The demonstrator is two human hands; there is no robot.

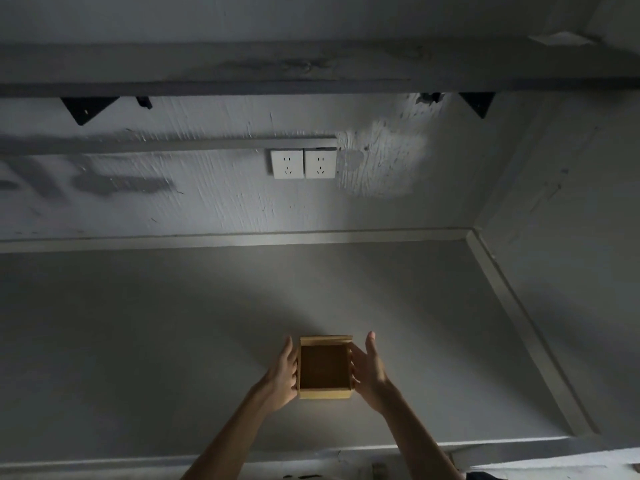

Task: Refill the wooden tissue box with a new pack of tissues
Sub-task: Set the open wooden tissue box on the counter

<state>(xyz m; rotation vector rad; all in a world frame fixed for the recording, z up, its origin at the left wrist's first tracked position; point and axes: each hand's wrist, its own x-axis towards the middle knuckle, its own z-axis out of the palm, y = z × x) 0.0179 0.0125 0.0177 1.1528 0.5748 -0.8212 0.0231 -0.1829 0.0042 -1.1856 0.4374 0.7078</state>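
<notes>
Wooden tissue box (pixel 325 367): square, light yellow-brown walls, open face turned up to the camera, dark brown inside. A flat wooden strip juts out along its far edge. It sits low over the grey counter (pixel 138 341); contact with the counter cannot be confirmed.

Left hand (pixel 282 375) lies flat against the box's left wall, right hand (pixel 369 368) against its right wall. Fingers are nearly straight and thumbs raised, with the box pressed between the palms.

Two white wall sockets (pixel 303 163) are well beyond the box.

Wooden tissue box (pixel 325 393) matt; grey table (pixel 173 341) smooth matt; wall (pixel 207 195) rough plaster.
</notes>
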